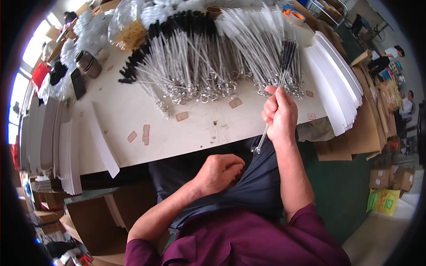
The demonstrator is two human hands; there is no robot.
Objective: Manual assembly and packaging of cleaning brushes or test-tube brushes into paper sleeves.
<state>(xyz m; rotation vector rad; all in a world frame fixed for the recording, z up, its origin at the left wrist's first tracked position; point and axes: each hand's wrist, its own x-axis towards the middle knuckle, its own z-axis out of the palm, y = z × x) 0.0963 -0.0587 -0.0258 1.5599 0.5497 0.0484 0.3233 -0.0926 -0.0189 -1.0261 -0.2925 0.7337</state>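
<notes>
My right hand (282, 113) is raised at the table's front edge, its fingers closed round the wire stems of a few thin brushes (287, 55). Their black bristle ends point up and away, and small looped ends hang below the fist; how many there are I cannot tell. My left hand (219, 174) rests low over my lap with its fingers curled in, and nothing shows in it. Beyond both hands lies a wide heap of black-bristled wire brushes (182, 57), loop ends toward me. Beside it on the right is a pile of white-bristled brushes (253, 40).
Stacked white card strips (333, 84) lie at the table's right, with more strips (49, 137) at the left. One loose strip (103, 142) crosses the front edge. A dark flask (88, 64), clear plastic bags and orange-handled scissors (293, 14) stand farther back. Cardboard boxes (350, 146) flank the table.
</notes>
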